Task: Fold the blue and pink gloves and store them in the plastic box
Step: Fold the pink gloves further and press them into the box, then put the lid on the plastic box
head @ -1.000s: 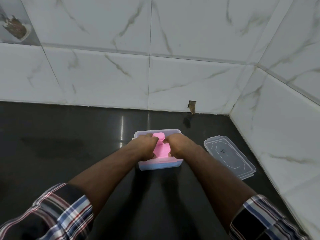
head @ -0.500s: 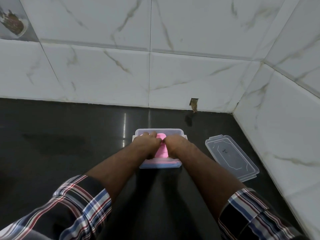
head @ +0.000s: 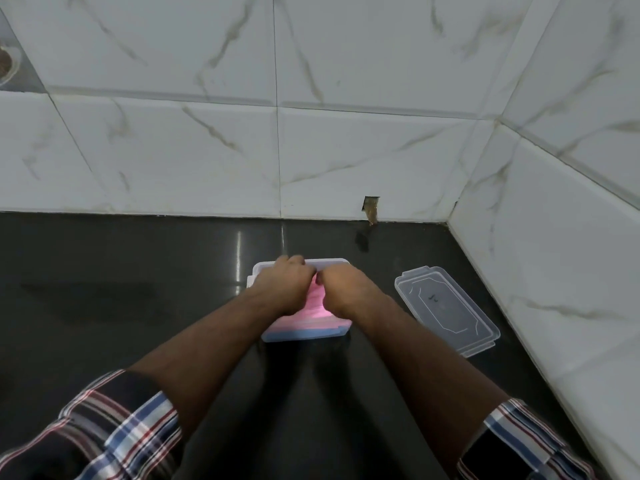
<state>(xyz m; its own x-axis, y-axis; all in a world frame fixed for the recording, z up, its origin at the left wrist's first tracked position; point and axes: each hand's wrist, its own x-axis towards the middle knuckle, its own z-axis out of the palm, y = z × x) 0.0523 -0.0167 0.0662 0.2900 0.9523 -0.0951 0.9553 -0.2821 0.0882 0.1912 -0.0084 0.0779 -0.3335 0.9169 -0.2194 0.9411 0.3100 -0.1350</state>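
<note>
Both the left hand [head: 284, 285] and right hand [head: 346, 289], fingers curled, press the folded pink glove [head: 317, 301] into the clear rectangular plastic box [head: 304, 332] over a blue layer, so storing looks nearly done; next, fetch the clear lid [head: 446, 306] lying right of them.

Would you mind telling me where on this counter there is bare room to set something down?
The widest bare patch is the dark counter left of the box, back to the wall. A narrower strip runs between box and wall. It is crowded on the right, where the lid lies between box and side wall, and both hands fill the box.
</note>
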